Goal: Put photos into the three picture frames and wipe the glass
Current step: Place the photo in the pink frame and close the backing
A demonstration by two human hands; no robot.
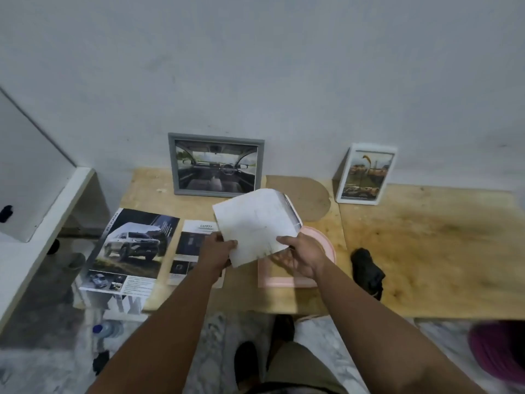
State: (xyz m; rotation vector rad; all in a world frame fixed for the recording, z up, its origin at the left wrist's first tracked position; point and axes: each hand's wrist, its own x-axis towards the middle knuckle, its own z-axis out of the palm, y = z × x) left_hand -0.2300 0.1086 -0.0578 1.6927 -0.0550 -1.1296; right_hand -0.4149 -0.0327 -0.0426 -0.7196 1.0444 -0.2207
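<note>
Grey frame (216,164): stands upright against the wall at the back of the wooden table (426,251), a car-interior photo already behind its glass.
White frame (366,174): also upright against the wall, further right, well apart from the grey one, with a photo in it too.
Pink frame (287,281): lies flat on the table near the front edge, mostly hidden under the sheet and the hands; I judge this the third frame, not yet filled.
Sheet in hand (257,224): a white-backed sheet with a printed side just showing at its right edge, held tilted above the pink frame.
Left hand (217,251): fingers and thumb pinch the sheet's lower left corner.
Right hand (302,255): thumb lies on top of the sheet's lower right edge, fingers curled beneath, so it grips the paper.
Brochure pages: a large car page (129,248) and a smaller "Safety" page (193,243) lie flat on the table's left side.
Black cloth (366,270): crumpled on the table just right of the pink frame, untouched.
Progress: two of three frames look done; whether their glass is wiped I cannot tell.
Left to do: seat this sheet in the pink frame, close it, then wipe with the cloth.
</note>
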